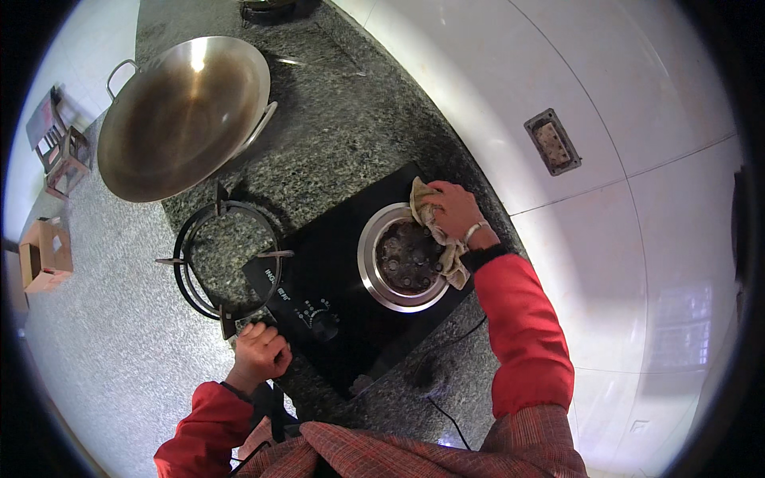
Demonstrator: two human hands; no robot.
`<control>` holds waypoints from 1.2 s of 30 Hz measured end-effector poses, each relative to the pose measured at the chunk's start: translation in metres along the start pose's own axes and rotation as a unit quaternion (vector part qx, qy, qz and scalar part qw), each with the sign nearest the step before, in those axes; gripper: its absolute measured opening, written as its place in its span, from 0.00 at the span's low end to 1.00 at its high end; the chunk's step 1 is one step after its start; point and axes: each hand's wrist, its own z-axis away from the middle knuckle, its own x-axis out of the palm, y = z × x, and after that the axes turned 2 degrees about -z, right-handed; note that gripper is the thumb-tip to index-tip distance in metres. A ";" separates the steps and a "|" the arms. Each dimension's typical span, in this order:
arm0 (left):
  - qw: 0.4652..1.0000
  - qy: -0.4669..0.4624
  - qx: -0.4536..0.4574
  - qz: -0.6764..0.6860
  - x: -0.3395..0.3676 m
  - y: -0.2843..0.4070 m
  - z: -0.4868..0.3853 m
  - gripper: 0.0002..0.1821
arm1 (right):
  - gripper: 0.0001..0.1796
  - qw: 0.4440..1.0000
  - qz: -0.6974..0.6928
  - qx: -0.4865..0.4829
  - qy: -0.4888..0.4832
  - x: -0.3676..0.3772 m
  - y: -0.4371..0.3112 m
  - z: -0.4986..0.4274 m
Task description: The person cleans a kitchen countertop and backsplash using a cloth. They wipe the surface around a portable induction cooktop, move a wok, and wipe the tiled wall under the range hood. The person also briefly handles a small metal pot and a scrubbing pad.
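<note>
My right hand [459, 210] grips a crumpled pale cloth [455, 272] and presses it on the far right rim of the round metal burner [369, 287]. The burner's middle is dark brown and knobbly. It is set in a black glass cooktop [334, 263] with a printed dial and a control knob [325, 327]. My left hand [261, 354] is curled closed at the counter's near left edge, with nothing visible in it. Just beyond its knuckles is one foot of a black metal pan support ring [186, 281], which partly overlaps the cooktop's left corner.
A large two-handled metal wok [185, 119] sits on the speckled stone counter [334, 143], beyond the ring. White wall tiles [586, 251] with a recessed socket box [553, 142] rise at right. A black cable [448, 415] lies near me. A cardboard box [46, 256] and wooden chair [58, 143] are at left.
</note>
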 end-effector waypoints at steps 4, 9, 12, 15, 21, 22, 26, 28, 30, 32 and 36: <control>1.000 0.007 -0.004 0.009 0.001 -0.001 0.001 0.10 | 0.29 0.990 0.011 0.141 -0.004 0.005 -0.001 0.043; 1.000 0.015 -0.004 0.008 -0.001 -0.001 0.000 0.10 | 0.20 0.959 0.122 0.249 -0.057 0.003 0.017 0.080; 1.000 0.020 -0.003 0.012 -0.001 -0.001 0.000 0.10 | 0.17 0.965 0.161 0.207 0.017 -0.002 0.022 0.071; 1.000 0.020 -0.002 0.018 -0.002 -0.002 0.001 0.10 | 0.18 0.978 0.101 0.091 0.157 -0.011 0.008 0.046; 1.000 0.012 -0.004 0.008 -0.002 -0.002 0.002 0.10 | 0.21 0.953 -0.099 -0.060 0.279 -0.047 -0.056 -0.022; 1.000 0.011 -0.004 0.008 -0.002 -0.002 0.002 0.10 | 0.21 0.950 -0.147 -0.079 0.265 -0.050 -0.066 -0.030; 1.000 0.015 -0.004 0.010 -0.001 -0.002 0.001 0.09 | 0.29 0.953 -0.252 -0.138 0.093 -0.032 -0.104 -0.041; 1.000 0.015 -0.004 0.015 -0.001 -0.003 0.002 0.09 | 0.36 0.957 -0.240 -0.135 0.091 -0.011 -0.120 -0.034; 1.000 0.017 -0.003 0.007 -0.001 -0.003 0.002 0.09 | 0.48 0.976 -0.195 -0.092 0.039 0.001 -0.126 -0.029; 1.000 0.012 -0.006 0.004 0.000 -0.003 0.003 0.09 | 0.49 0.988 -0.064 -0.083 0.116 0.004 -0.127 -0.022; 1.000 0.005 -0.008 0.008 0.000 -0.005 0.004 0.09 | 0.40 0.993 -0.039 -0.034 0.107 -0.014 -0.121 -0.008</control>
